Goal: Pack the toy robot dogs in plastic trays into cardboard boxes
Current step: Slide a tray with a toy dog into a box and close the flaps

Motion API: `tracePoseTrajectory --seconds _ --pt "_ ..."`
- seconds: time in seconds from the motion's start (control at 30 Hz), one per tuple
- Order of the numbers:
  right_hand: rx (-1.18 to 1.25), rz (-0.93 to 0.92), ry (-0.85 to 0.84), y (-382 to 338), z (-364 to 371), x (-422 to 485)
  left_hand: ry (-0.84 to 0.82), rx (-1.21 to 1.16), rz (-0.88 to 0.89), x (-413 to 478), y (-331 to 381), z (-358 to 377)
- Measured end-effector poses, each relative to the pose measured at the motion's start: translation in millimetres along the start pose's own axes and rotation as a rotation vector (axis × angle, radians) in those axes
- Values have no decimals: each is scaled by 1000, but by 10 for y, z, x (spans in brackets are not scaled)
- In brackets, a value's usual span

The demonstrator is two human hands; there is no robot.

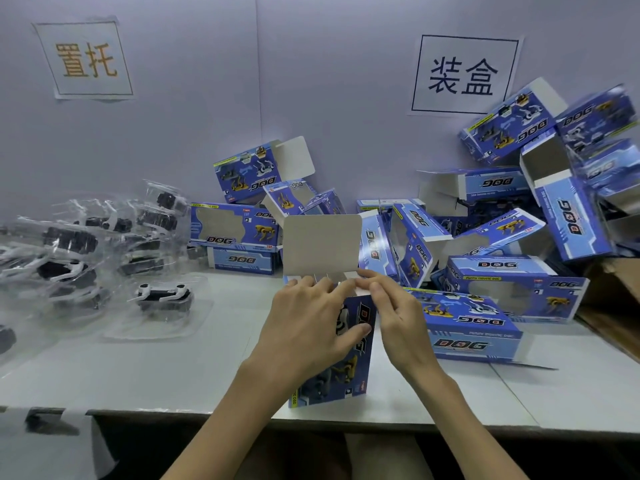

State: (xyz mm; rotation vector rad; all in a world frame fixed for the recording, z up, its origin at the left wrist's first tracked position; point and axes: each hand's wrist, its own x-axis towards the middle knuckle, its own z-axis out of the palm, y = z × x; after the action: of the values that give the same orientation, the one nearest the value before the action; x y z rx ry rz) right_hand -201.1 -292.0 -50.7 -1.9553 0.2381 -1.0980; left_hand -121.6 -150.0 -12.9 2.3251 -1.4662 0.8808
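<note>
A blue "DOG" cardboard box (349,372) stands on end at the table's front centre, its grey top flap (322,245) raised. My left hand (311,323) grips the box's upper part, thumb on its printed face. My right hand (391,306) pinches a small side flap at the box's open top. A toy robot dog in a clear plastic tray (162,299) lies left of the box. Further left, several more trays with dogs (69,247) are heaped.
A tall pile of blue empty boxes (485,220) fills the back and right of the white table (173,372). Brown cardboard (613,306) sits at the far right edge. Two paper signs hang on the wall behind. Another tray shows at the lower left corner.
</note>
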Motion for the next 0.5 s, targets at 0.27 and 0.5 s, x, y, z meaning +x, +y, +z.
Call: tracePoseTrajectory --seconds 0.27,0.5 --pt "-308 -21 33 -322 -176 449 -42 5 -5 23 -3 9" --pt "-256 -194 1 -1019 168 1447 -111 -30 -39 33 -4 13"
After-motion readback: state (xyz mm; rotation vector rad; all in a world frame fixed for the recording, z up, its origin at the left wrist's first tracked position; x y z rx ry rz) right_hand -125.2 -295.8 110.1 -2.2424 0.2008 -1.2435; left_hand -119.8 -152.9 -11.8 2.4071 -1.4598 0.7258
